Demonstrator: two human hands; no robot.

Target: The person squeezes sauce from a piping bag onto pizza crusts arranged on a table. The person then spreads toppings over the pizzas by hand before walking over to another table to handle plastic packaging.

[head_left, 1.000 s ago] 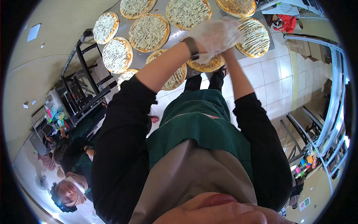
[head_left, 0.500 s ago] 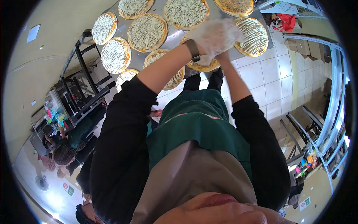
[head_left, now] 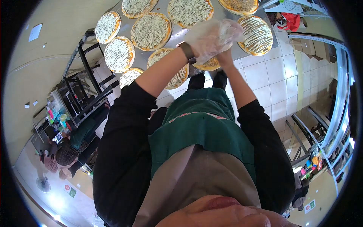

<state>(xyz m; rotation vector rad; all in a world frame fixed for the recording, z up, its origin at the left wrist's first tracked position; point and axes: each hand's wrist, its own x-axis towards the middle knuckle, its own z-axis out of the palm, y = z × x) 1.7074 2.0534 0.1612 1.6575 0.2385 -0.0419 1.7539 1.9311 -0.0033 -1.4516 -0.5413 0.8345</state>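
My left hand (head_left: pixel 211 39) wears a loose clear plastic glove and a dark wristband. Its fingers look curled, and what they hold is hidden. Close against it, on its right, is my right hand (head_left: pixel 225 56), mostly covered by the glove; its fingers do not show. Both are above a metal table (head_left: pixel 177 36), over a round pizza (head_left: pixel 208 64) with brown topping, partly hidden. Just right of my hands is a pizza with white zigzag lines (head_left: pixel 255 36). On the left, a pizza with pale shreds (head_left: pixel 151 31) lies among several others.
Black metal frames (head_left: pixel 89 68) stand left of the table. A metal rack (head_left: pixel 340 94), cardboard boxes (head_left: pixel 308 47) and a red bag (head_left: pixel 290 22) are on the right. Another person (head_left: pixel 68 153) is at the lower left. White floor tiles (head_left: pixel 276 75) show beside the table.
My left hand has shifted slightly left, and my hands remain close together. A second person at the lower left has dropped out of sight.
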